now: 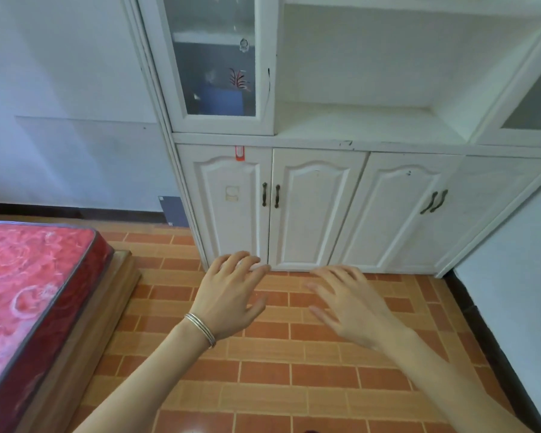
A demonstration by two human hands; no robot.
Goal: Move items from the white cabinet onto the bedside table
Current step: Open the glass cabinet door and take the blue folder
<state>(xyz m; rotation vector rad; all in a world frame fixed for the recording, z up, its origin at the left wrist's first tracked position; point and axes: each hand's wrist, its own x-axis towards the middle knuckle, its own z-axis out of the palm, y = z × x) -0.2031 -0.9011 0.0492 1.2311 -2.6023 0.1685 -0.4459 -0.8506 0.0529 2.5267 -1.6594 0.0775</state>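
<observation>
One white wooden cabinet (pixel 356 126) stands ahead against the wall (pixel 60 89), its four panelled lower doors (pixel 313 210) closed; one blue box (pixel 222 101) sits behind its glass door (pixel 219 57). Both the left hand (pixel 228 295) and right hand (pixel 350 304) hover before it, fingers released, holding nothing.

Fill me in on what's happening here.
A person faces the white cabinet with the left hand and right hand held out over the floor, fingers spread, holding nothing. The lower doors are closed. A blue thing sits behind the glass door. No bedside table is in view.
</observation>
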